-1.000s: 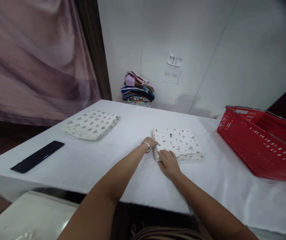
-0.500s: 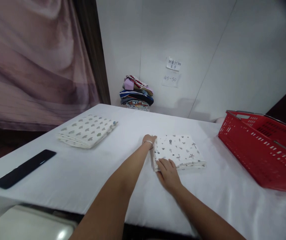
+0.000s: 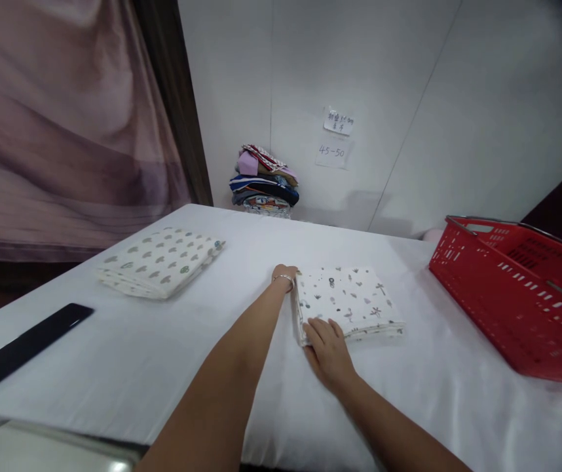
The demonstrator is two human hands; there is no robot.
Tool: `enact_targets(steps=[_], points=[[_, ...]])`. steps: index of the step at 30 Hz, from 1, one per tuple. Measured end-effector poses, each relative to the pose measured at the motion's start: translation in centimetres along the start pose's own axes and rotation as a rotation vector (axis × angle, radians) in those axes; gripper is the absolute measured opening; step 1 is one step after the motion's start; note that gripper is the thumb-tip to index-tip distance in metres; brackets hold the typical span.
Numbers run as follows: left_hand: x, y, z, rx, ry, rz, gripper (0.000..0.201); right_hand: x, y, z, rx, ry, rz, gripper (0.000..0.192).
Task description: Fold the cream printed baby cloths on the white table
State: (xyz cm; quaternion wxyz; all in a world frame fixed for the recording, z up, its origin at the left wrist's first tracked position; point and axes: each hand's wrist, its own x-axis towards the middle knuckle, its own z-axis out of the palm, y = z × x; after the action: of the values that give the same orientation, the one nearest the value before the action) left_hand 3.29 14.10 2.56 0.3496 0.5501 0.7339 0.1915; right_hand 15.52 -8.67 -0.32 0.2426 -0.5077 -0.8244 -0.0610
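Note:
A folded white cloth with small printed figures (image 3: 347, 300) lies in the middle of the white table (image 3: 173, 341). My left hand (image 3: 285, 274), a bracelet on its wrist, rests against the cloth's far left corner. My right hand (image 3: 329, 347) lies flat on the cloth's near left corner, fingers spread on the fabric. Neither hand lifts the cloth. A second folded cloth with a leaf pattern (image 3: 159, 260) lies farther left, apart from both hands.
A red plastic basket (image 3: 517, 295) stands at the table's right side. A flat black object (image 3: 20, 346) lies near the left edge. A pile of folded clothes (image 3: 264, 180) sits by the white wall behind, and a mauve curtain (image 3: 59, 118) hangs at the left.
The view shifted left and slightly down. Both hands stay at the left edge of the printed cloth, which has hardly moved.

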Motion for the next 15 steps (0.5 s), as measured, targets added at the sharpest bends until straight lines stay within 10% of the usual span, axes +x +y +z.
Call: enact_targets(steps=[15], points=[[-0.3, -1.1, -1.5, 0.02, 0.052, 0.129, 0.022, -0.1, 0.2, 0.3, 0.017, 0.001, -0.001, 0.039]])
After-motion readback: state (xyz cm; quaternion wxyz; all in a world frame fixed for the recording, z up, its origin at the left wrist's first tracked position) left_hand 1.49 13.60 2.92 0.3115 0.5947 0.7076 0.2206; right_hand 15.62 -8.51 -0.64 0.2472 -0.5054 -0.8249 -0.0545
